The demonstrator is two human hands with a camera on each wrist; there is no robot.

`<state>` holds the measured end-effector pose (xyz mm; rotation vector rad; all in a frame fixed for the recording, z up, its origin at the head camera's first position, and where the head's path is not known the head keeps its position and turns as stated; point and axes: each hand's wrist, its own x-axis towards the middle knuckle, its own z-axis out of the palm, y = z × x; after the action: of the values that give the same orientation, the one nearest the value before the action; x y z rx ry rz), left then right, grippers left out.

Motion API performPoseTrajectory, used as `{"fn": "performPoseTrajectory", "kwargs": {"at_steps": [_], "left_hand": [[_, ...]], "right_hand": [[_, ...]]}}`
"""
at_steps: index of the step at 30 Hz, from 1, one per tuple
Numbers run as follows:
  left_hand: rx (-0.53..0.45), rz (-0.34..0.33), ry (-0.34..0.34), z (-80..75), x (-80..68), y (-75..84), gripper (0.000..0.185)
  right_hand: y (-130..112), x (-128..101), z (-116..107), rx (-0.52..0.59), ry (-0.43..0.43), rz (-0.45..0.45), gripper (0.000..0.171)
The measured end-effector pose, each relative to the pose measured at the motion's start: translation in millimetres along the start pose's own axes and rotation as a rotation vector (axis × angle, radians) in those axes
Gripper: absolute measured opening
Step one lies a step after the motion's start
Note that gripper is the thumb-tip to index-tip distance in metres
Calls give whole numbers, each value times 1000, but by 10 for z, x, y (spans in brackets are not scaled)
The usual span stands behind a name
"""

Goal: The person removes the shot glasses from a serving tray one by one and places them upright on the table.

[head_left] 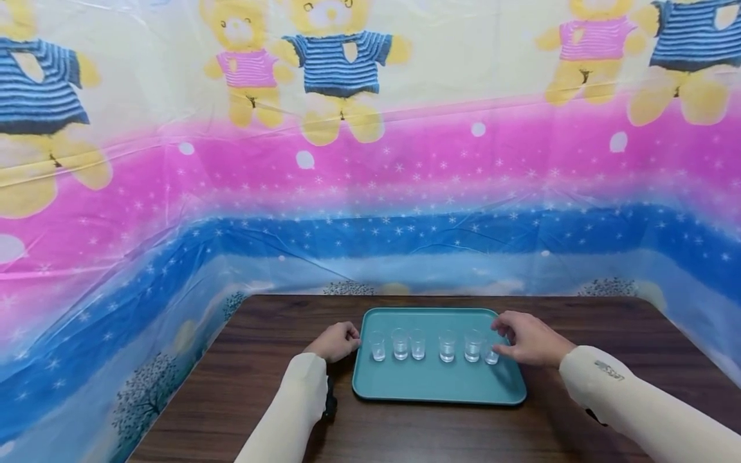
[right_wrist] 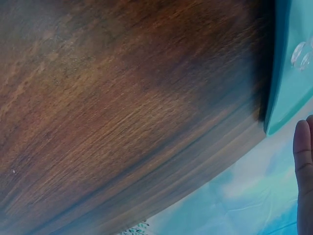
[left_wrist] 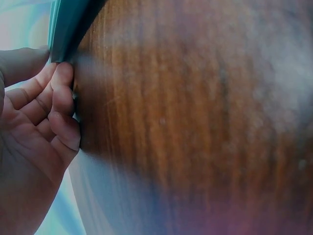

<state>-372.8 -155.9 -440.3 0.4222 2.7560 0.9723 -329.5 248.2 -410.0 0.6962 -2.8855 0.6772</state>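
Observation:
Several small clear shot glasses (head_left: 446, 347) stand upright in a row across a teal tray (head_left: 428, 389) on the table. At the tray's left end, my left hand (head_left: 337, 342) holds the rim, thumb over the edge and fingers curled against it from below in the left wrist view. My right hand (head_left: 529, 339) is over the tray's right edge, thumb and fingers spread apart beside the rightmost shot glass (head_left: 491, 357), whose upper part they overlap. In the right wrist view, only straight fingers (right_wrist: 303, 152) show, below the glass at the frame's edge.
The dark wooden table (head_left: 255, 386) extends around the tray on all sides. Behind it and at its sides hangs a curtain (head_left: 347, 180) printed with bears. Both forearms wear pale sleeves (head_left: 619, 379).

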Motion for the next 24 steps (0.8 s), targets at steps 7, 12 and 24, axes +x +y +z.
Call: {"fn": "performPoseTrajectory", "kwargs": {"at_steps": [7, 12, 24], "left_hand": [[3, -13, -3, -13, -16, 14, 9], [1, 2, 0, -10, -20, 12, 9], [24, -3, 0, -6, 6, 29, 9]], "right_hand": [[37, 6, 15, -14, -8, -1, 29], [49, 43, -21, -16, 41, 13, 27], [397, 69, -142, -35, 200, 109, 28]]}}
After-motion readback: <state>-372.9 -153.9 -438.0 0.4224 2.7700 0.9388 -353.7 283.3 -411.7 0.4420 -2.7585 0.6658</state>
